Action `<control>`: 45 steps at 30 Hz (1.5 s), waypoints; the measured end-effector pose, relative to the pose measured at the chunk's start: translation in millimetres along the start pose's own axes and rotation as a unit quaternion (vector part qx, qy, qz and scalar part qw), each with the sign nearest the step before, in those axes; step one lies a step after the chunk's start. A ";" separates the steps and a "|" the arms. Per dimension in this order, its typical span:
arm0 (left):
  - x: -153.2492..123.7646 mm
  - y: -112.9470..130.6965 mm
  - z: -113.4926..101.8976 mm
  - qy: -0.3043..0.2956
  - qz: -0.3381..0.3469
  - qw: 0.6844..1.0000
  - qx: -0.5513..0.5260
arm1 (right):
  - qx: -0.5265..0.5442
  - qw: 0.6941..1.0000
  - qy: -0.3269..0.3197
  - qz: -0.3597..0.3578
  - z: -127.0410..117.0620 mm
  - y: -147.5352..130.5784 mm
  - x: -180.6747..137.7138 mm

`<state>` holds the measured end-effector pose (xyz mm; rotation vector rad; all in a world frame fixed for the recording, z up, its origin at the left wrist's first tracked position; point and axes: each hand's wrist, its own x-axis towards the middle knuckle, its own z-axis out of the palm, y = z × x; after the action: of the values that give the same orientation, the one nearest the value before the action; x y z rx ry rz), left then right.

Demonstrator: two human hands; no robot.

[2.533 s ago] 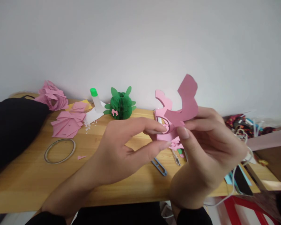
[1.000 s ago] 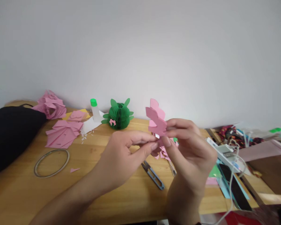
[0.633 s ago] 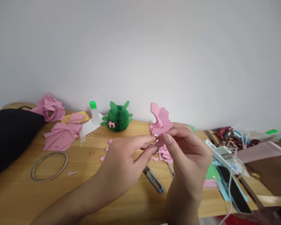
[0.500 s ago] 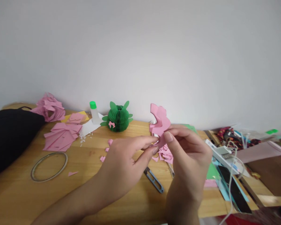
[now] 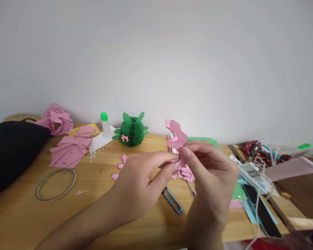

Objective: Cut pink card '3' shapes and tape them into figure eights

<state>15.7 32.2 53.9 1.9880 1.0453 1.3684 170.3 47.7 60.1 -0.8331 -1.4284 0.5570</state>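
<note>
Both my hands meet over the middle of the wooden table (image 5: 23, 215). My right hand (image 5: 211, 180) pinches a pink paper cut-out (image 5: 175, 136) between thumb and fingers, its curved top sticking up. My left hand (image 5: 138, 184) pinches the lower edge of the same cut-out with thumb and forefinger. Small thread snips (image 5: 172, 200) lie on the table just below my hands. Loose pink paper scraps (image 5: 187, 173) sit under the cut-out.
A green honeycomb paper ornament (image 5: 131, 131), a glue bottle with green cap (image 5: 104, 124), pink paper pieces (image 5: 69, 149), a crumpled pink paper heap (image 5: 56, 118) and a tape ring (image 5: 55, 179) lie left. A black bag (image 5: 10, 149) fills the left edge. Cables, a white power strip (image 5: 246, 170) and clutter crowd the right.
The hands have lowered and moved away from my face, and the cut-out's two flaps have been brought together. The left fingers now pinch its lower edge.
</note>
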 end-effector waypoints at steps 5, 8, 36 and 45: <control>6.7 -3.3 -6.5 0.034 0.004 0.999 0.001 | 0.022 1.000 0.005 0.018 -1.5 1.3 0.7; 9.3 -7.3 -5.1 0.093 0.014 0.995 -0.020 | 0.056 0.998 -0.009 0.029 -1.0 -0.1 0.6; 3.2 -3.8 -1.9 0.171 0.088 0.981 0.037 | 0.080 0.990 -0.026 0.112 1.9 -3.1 -7.8; 3.4 -3.7 -1.3 0.174 0.095 0.979 0.051 | 0.075 0.990 -0.028 0.113 2.9 -4.1 -7.9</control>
<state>14.0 37.1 53.5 2.0084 1.1167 1.8501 166.1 39.6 58.1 -0.8685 -1.3325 0.8562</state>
